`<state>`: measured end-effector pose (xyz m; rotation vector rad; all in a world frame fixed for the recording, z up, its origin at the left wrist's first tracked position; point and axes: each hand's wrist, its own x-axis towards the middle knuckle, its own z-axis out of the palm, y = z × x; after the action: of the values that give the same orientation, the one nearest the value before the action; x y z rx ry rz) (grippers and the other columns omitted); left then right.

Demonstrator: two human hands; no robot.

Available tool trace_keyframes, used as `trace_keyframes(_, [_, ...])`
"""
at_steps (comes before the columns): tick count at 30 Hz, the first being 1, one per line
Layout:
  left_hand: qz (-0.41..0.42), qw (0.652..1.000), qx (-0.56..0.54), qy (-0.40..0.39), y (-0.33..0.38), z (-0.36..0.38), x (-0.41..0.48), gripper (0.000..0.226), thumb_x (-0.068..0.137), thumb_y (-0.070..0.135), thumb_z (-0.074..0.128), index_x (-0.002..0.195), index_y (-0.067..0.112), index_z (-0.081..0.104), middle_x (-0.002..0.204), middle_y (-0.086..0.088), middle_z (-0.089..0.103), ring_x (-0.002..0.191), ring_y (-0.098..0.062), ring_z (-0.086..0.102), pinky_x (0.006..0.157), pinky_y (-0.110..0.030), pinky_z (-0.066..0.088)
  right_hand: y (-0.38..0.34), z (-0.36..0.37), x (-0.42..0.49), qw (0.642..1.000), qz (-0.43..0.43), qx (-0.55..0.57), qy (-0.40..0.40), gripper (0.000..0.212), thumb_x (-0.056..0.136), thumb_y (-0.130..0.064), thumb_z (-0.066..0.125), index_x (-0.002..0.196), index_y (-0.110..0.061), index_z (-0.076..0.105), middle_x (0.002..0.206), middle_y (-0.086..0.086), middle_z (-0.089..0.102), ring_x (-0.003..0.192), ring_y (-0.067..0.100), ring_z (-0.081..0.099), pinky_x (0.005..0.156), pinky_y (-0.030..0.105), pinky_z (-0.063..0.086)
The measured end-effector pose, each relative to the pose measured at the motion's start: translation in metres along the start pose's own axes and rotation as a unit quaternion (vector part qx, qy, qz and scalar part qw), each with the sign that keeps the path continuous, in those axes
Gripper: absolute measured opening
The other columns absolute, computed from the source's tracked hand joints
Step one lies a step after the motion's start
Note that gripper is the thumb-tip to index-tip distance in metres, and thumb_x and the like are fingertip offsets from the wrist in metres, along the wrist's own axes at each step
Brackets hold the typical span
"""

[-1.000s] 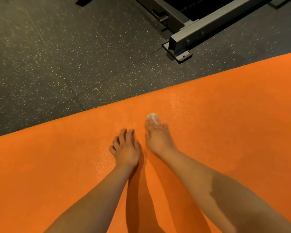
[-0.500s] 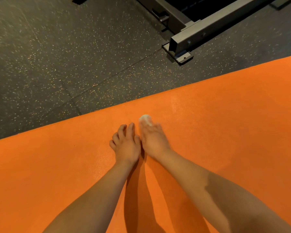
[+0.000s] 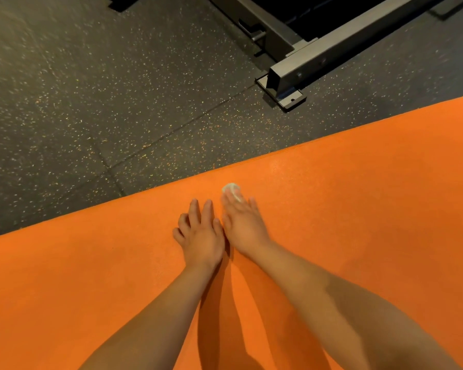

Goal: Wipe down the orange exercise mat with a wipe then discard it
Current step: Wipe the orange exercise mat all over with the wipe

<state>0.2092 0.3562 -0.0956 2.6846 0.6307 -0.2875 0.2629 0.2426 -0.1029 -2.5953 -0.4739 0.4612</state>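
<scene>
Orange textured exercise mat (image 3: 358,209) runs off-frame. Small crumpled white wipe (image 3: 231,188), mostly hidden, sits under the right hand (image 3: 242,225)'s flat pressing fingertips. Left hand (image 3: 201,236) lies flat, fingers spread, touching beside it. Past the fingertips are a dark speckled rubber floor (image 3: 91,102) and a grey metal frame (image 3: 305,65).

We count two hands out front: one left hand (image 3: 202,236), one right hand (image 3: 245,228), and two bare forearms (image 3: 155,311) behind them. One orange mat (image 3: 358,209). One small white wipe (image 3: 231,188). Up top, one grey metal beam (image 3: 332,52), one base plate (image 3: 286,98) at its end, one speckled floor (image 3: 91,102).
</scene>
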Motion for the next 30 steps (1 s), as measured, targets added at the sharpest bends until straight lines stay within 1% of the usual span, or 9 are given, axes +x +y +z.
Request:
trace_keyframes(5, [0.010,0.999,0.016,-0.031,0.007,-0.006,0.021,0.056,0.103,0.045,0.034,0.157,0.039,0.018,0.169,0.002,-0.002,0.147,-0.028,0.007,0.112,-0.053,0.011,0.024,-0.017,0.007,0.996,-0.039,-0.077,-0.023,0.058,0.108,-0.034,0.029,0.163,-0.023,0.014,0.170,-0.010,0.005,0.156,0.011,-0.007,0.125,0.049,-0.009])
trace_keyframes(10, [-0.024,0.998,0.022,-0.050,0.019,-0.007,0.032,0.058,0.101,0.049,0.033,0.156,0.043,0.014,0.168,0.005,-0.005,0.147,-0.027,0.004,0.110,-0.053,0.014,0.047,-0.042,0.034,0.984,0.170,-0.020,0.046,0.060,0.108,-0.035,0.028,0.162,-0.017,0.010,0.170,-0.005,0.000,0.156,0.016,-0.012,0.122,0.049,-0.010])
trace_keyframes(14, [-0.045,0.998,-0.002,-0.050,0.020,-0.008,0.035,0.055,0.100,0.052,0.032,0.153,0.046,0.017,0.167,0.008,-0.002,0.144,-0.025,0.007,0.108,-0.052,0.015,0.000,-0.021,0.034,1.000,0.016,0.013,-0.018,0.062,0.105,-0.029,0.036,0.162,-0.015,0.015,0.170,-0.001,0.006,0.156,0.015,-0.006,0.125,0.053,0.002])
trace_keyframes(16, [-0.044,0.998,-0.009,-0.053,0.018,-0.007,0.035,0.055,0.101,0.054,0.030,0.154,0.048,0.015,0.167,0.011,-0.005,0.145,-0.024,0.005,0.109,-0.051,0.013,-0.002,-0.020,0.033,0.998,-0.036,-0.006,-0.048,0.060,0.106,-0.028,0.035,0.162,-0.018,0.017,0.170,-0.004,0.007,0.156,0.011,-0.005,0.126,0.050,-0.004])
trace_keyframes(18, [-0.042,0.998,-0.014,-0.052,0.016,-0.006,0.034,0.056,0.100,0.056,0.029,0.154,0.049,0.014,0.167,0.013,-0.006,0.146,-0.022,0.004,0.110,-0.050,0.012,0.015,-0.028,0.039,0.998,-0.034,-0.037,-0.031,0.060,0.107,-0.032,0.031,0.163,-0.022,0.011,0.170,-0.007,0.003,0.155,0.009,-0.008,0.125,0.052,-0.008])
trace_keyframes(22, [-0.033,0.998,-0.024,-0.048,0.014,-0.003,0.034,0.057,0.100,0.057,0.028,0.153,0.051,0.012,0.166,0.012,-0.006,0.146,-0.022,0.000,0.111,-0.051,0.009,0.047,-0.047,0.056,0.990,0.137,-0.010,0.041,0.062,0.108,-0.034,0.026,0.163,-0.019,0.002,0.170,-0.006,-0.004,0.155,0.012,-0.015,0.121,0.051,-0.016])
trace_keyframes(24, [-0.030,0.998,-0.026,-0.050,0.012,-0.002,0.034,0.056,0.100,0.056,0.028,0.154,0.050,0.011,0.166,0.012,-0.007,0.147,-0.023,-0.001,0.112,-0.051,0.007,0.040,-0.046,0.064,0.984,0.170,0.003,0.044,0.063,0.108,-0.033,0.027,0.163,-0.015,0.004,0.170,-0.002,-0.003,0.155,0.015,-0.014,0.122,0.047,-0.013])
trace_keyframes(27, [-0.016,0.997,-0.043,-0.058,0.009,-0.001,0.036,0.057,0.101,0.053,0.032,0.155,0.049,0.011,0.166,0.014,-0.010,0.148,-0.021,-0.006,0.114,-0.053,0.001,0.015,-0.031,0.067,0.994,0.106,0.018,0.026,0.062,0.107,-0.028,0.032,0.163,-0.013,0.009,0.171,0.001,0.002,0.156,0.016,-0.009,0.123,0.043,-0.009])
trace_keyframes(30, [-0.013,0.994,-0.098,-0.044,0.002,-0.001,0.037,0.062,0.100,0.036,0.042,0.156,0.043,0.017,0.166,0.017,-0.004,0.148,-0.017,-0.003,0.114,-0.050,-0.001,-0.001,-0.019,0.064,1.000,0.026,0.011,-0.003,0.059,0.107,-0.026,0.035,0.162,-0.012,0.016,0.170,0.002,0.007,0.157,0.017,-0.005,0.124,0.041,-0.007])
